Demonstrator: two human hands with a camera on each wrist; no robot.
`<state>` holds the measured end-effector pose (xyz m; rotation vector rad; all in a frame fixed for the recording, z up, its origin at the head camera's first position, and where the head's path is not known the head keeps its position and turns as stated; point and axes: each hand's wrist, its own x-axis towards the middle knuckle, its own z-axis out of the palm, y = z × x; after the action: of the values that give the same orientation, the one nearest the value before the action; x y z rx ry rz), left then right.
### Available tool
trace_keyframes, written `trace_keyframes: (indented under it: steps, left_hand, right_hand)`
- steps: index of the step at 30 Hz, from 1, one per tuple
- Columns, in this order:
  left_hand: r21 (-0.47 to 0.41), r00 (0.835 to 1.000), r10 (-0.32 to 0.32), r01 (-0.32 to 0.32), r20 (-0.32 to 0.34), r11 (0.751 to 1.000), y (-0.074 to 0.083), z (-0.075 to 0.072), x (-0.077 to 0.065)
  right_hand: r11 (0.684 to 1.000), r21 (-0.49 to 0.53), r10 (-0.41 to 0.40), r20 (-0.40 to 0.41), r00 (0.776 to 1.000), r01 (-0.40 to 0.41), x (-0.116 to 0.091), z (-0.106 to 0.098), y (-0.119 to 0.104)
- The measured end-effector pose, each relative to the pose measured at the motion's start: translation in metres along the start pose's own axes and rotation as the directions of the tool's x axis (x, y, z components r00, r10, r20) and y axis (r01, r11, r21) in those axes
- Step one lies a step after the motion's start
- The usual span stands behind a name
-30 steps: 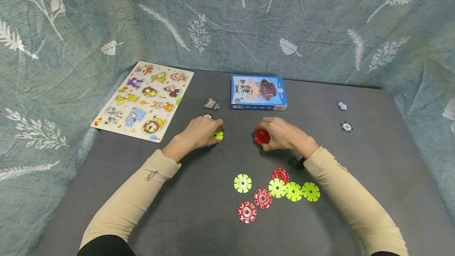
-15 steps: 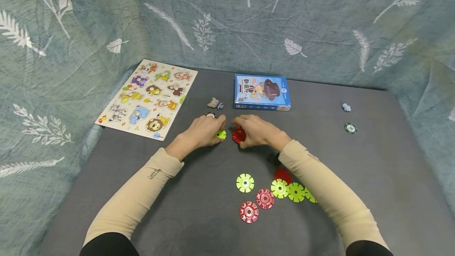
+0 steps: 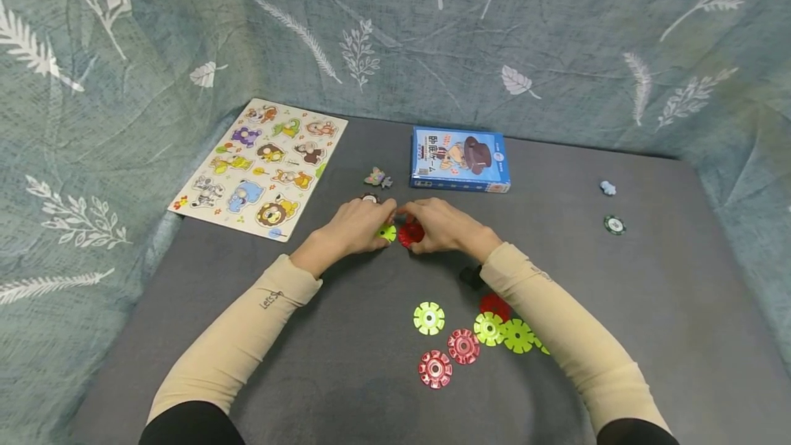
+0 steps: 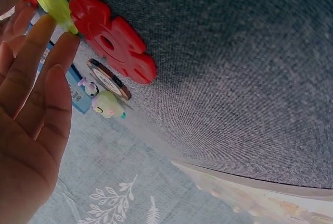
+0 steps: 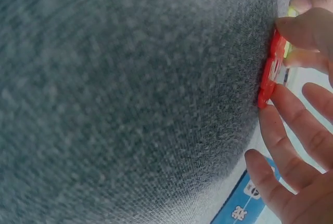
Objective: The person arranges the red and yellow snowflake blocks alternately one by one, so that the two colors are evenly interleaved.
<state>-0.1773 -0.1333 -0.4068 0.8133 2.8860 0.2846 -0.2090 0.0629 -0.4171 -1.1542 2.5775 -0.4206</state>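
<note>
My left hand (image 3: 355, 226) grips a yellow-green notched plastic disc (image 3: 388, 233) at the tabletop, thumb and fingers at its edge. In the left wrist view a red notched disc (image 4: 112, 41) meets that yellow-green disc (image 4: 53, 2); whether they are slotted together I cannot tell. Close on the right, my right hand (image 3: 446, 226) pinches another red disc (image 3: 410, 234) between thumb and fingers. This red disc (image 5: 269, 73) is almost edge-on in the right wrist view, right beside the yellow-green one. Whether these two touch or interlock is hidden by the fingers.
Several loose red discs (image 3: 435, 369) and yellow-green discs (image 3: 429, 318) lie nearer the body. Behind the hands are a blue card-game box (image 3: 460, 160), an animal puzzle board (image 3: 259, 170), small figures (image 3: 378, 178) and a dark chip (image 3: 370, 198). Another chip (image 3: 614, 225) lies far right.
My right hand has carried its red disc leftward, up against the yellow-green disc. The left hand stays almost in place, still holding its disc. The head view has shifted slightly.
</note>
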Motion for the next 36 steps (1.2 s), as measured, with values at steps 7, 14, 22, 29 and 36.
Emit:
trace_keyframes:
  steps: [7, 14, 22, 29, 36]
  left_hand:
    - [0.000, 1.000, 0.002, -0.002, -0.001, 1.000, 0.0014, -0.0020, -0.0001]
    - [-0.001, 1.000, 0.003, -0.003, -0.001, 1.000, 0.0010, -0.0013, 0.0005]
    - [0.008, 1.000, 0.007, -0.007, -0.001, 1.000, 0.0029, -0.0026, -0.0007]
    - [0.019, 1.000, 0.002, -0.002, 0.000, 1.000, 0.0029, -0.0016, 0.0005]
    - [0.017, 1.000, 0.015, -0.014, -0.004, 1.000, 0.0016, -0.0009, 0.0015]
  right_hand:
    - [1.000, -0.001, -0.020, -0.002, 1.000, 0.020, -0.0018, -0.0001, -0.0007]
    - [0.999, -0.002, -0.032, -0.025, 0.999, 0.032, -0.0024, 0.0015, -0.0016]
    - [0.999, 0.029, -0.036, -0.078, 0.996, 0.038, -0.0055, 0.0045, -0.0008]
    - [0.998, 0.054, -0.023, -0.120, 0.993, 0.030, -0.0063, 0.0075, 0.0007]
    - [0.998, 0.056, 0.019, -0.128, 0.992, -0.011, -0.0058, 0.0070, -0.0018]
